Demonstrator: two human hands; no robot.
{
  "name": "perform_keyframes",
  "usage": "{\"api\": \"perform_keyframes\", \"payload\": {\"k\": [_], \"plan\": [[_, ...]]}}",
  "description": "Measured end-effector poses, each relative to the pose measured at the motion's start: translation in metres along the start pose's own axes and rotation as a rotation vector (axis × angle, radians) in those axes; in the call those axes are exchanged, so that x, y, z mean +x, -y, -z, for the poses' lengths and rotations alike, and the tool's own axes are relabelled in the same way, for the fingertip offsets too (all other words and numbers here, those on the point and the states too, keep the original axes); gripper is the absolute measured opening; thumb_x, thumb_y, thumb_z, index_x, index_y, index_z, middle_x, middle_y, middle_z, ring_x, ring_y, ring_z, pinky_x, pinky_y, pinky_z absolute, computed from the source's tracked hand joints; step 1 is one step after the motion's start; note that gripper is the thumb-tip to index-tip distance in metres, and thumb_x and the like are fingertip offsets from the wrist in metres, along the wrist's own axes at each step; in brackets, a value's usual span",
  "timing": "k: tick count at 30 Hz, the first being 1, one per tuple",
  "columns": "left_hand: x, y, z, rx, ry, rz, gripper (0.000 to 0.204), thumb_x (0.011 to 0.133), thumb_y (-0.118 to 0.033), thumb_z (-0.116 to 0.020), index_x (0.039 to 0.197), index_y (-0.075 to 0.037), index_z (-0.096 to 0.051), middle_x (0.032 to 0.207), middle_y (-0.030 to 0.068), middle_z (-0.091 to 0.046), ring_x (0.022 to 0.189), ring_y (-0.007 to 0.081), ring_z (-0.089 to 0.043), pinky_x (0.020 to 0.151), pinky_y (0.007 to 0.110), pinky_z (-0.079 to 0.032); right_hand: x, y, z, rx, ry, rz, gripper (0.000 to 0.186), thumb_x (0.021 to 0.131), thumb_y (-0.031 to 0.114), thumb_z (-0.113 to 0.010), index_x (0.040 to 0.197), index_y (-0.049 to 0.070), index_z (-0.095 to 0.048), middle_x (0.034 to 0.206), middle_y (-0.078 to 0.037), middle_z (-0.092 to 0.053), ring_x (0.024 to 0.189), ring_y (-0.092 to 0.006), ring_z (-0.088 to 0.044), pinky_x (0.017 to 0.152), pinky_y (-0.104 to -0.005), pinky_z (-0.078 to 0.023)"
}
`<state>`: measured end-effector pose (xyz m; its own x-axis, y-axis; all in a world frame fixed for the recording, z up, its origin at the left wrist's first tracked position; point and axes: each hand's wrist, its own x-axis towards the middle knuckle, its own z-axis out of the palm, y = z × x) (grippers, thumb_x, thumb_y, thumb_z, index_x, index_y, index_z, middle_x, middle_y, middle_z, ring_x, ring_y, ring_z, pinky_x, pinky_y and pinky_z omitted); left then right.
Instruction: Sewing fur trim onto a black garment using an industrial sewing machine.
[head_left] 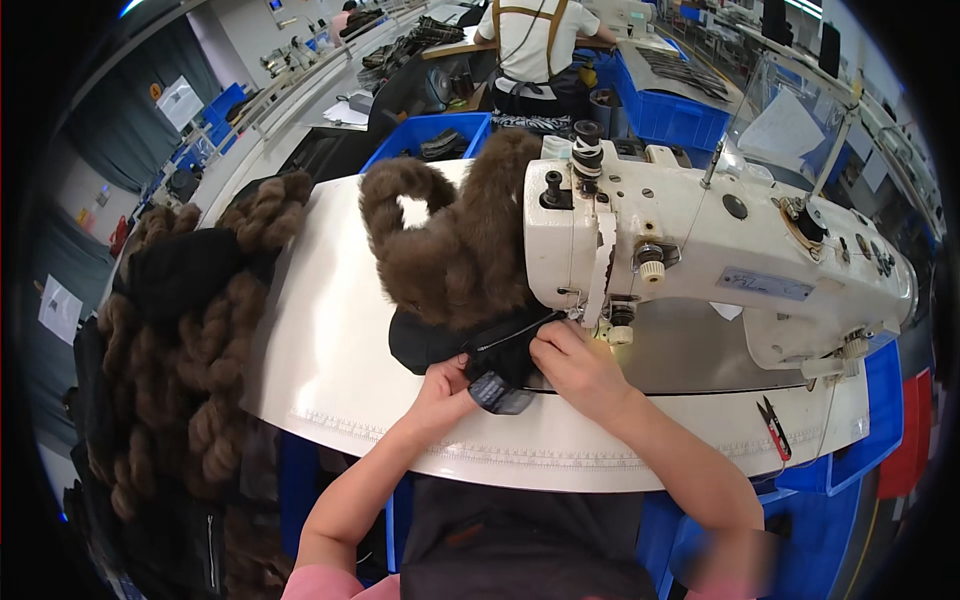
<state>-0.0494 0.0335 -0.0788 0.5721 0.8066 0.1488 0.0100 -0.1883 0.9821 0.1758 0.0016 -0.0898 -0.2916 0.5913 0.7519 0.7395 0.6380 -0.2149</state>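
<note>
Working at a white sewing machine (pixel 660 215), the person I'm watching has both bare hands down on the black cloth (pixel 420 340) of a brown fur piece (pixel 455 265). Seen from the head view, this piece lies on the white tabletop (pixel 335 330), left of and partly under the machine's head, its fur part heaped beyond the black cloth. The left hand (pixel 438 398) pinches the cloth's near edge between thumb and fingers, just beside a dark label (pixel 500 393) that hangs toward the person. The right hand (pixel 580 365) has its fingers drawn together, pinching the cloth right below the machine's head; exactly where its fingertips press I can't make out. A zipper (pixel 510 335) runs slantwise across the cloth between the two hands. Over to the right, red-handled snips (pixel 773 430) lie on the tabletop, well apart from the right hand. More brown fur pieces (pixel 215 350) are piled at the left, and a co-worker (pixel 530 50) stands beyond the machine, back turned.
</note>
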Motion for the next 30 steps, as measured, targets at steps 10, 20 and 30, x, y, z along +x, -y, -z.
{"api": "perform_keyframes", "payload": {"k": [10,20,30], "plan": [[-0.018,-0.005,-0.006,-0.363,-0.018,0.054,0.029,0.096,-0.017,-0.064,0.115,0.005,-0.062,0.107,0.0008,-0.064,0.096,0.0073,-0.055,0.091,0.025,-0.043,0.002,0.000,0.007,0.054,0.131,-0.053,0.015,0.080,0.011,-0.068,0.089,0.005,-0.058,0.090,-0.004,-0.052,0.087,-0.0221,-0.060,0.058,-0.0335,-0.054],[-0.013,-0.007,-0.007,-0.418,-0.061,-0.013,0.026,0.097,-0.017,-0.062,0.111,0.005,-0.066,0.106,0.0012,-0.066,0.095,0.0069,-0.056,0.089,0.024,-0.043,-0.007,0.003,-0.002,-0.006,0.084,-0.123,0.014,0.078,0.007,-0.068,0.082,0.004,-0.056,0.086,-0.008,-0.053,0.078,-0.0251,-0.057,0.063,-0.0360,-0.050],[-0.017,-0.004,-0.006,-0.396,-0.204,0.045,0.020,0.094,-0.008,-0.065,0.108,0.006,-0.068,0.100,0.0037,-0.070,0.089,0.0081,-0.062,0.082,0.024,-0.049,-0.017,-0.003,0.040,-0.070,0.234,-0.044,0.008,0.078,0.012,-0.067,0.082,0.009,-0.061,0.075,-0.004,-0.051,0.080,-0.0232,-0.056,0.065,-0.0361,-0.049]]}}
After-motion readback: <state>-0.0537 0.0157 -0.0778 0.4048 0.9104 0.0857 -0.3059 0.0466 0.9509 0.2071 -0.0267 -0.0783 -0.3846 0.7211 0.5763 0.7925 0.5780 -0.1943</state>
